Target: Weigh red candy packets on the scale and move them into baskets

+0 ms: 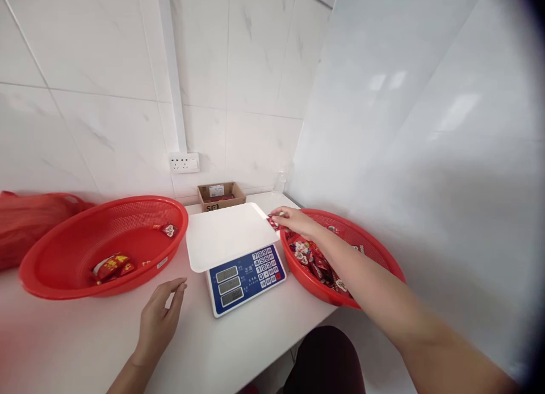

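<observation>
My right hand reaches across the right red basket, its fingers closed on a small red packet beside the white scale tray. More red wrapped packets lie in that basket, partly hidden by my forearm. Over the table, left of the scale's blue panel, is my left hand. Its thumb and forefinger tips meet in a pinch, and nothing shows between them. The weighing tray has a bare white surface.
At left stands another red basket holding a few packets. Behind it lies a red bag. An open cardboard box is behind the scale, near a clear glass. A wall socket sits above.
</observation>
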Demonstrator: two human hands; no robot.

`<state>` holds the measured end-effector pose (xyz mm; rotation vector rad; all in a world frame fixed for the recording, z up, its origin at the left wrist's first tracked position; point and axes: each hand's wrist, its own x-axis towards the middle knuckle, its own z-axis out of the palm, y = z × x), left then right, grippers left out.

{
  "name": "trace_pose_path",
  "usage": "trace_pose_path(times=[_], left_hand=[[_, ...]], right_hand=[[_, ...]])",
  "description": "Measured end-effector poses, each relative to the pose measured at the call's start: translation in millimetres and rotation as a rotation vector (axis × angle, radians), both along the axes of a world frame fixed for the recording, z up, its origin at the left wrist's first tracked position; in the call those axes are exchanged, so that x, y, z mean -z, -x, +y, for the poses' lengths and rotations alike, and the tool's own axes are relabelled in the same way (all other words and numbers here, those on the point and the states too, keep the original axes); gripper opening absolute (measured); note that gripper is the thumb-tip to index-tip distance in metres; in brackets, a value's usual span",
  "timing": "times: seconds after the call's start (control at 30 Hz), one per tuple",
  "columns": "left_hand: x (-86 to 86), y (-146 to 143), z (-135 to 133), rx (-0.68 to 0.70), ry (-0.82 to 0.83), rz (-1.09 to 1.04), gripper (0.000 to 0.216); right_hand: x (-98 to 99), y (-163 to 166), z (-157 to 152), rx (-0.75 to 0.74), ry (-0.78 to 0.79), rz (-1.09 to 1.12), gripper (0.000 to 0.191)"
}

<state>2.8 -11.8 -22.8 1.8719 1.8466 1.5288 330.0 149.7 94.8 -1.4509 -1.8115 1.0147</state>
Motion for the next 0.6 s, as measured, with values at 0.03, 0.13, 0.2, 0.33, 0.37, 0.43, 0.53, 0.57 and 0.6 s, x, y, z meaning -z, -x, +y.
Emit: trace_pose_path(times=[0.03,0.13,0.2,0.33,0.37,0.43,0.53,0.57,0.6], left_hand=[[-0.5,0,0,-0.002,-0.004,0.000,0.030],[-2.2,1,0,-0.016,-0.003,-0.015,0.030],[-3.5,1,-1,-0.029,-0.003,-0.024,0.030],[-4.6,1,-1,-0.032,-0.002,-0.023,0.030],[-4.3,2,-1,-0.029,0.004,-0.022,0.030],[-2.9,2,-1,-0.028,0.011,-0.018,0.029],[0.2,3,0,-0.041,0.008,-0.008,0.030],[1.3,4,1,-0.045,0.008,-0.004,0.030],[2.4,4,1,-0.048,0.009,0.000,0.030]], right_hand=[[0.6,12,3,-0.022,0.007,0.014,0.036],[6.3,36,10,-0.061,0.026,0.034,0.051],[12.0,43,11,-0.069,0.040,0.034,0.053],[17.3,37,15,-0.073,0.043,0.003,0.056],[16.7,30,17,-0.053,0.023,-0.015,0.056],[14.6,9,23,0.035,-0.040,-0.067,0.056],[16.7,-40,33,0.248,-0.127,-0.200,0.055],[20.1,-59,34,0.322,-0.139,-0.254,0.054],[25.0,-78,33,0.383,-0.137,-0.308,0.052]])
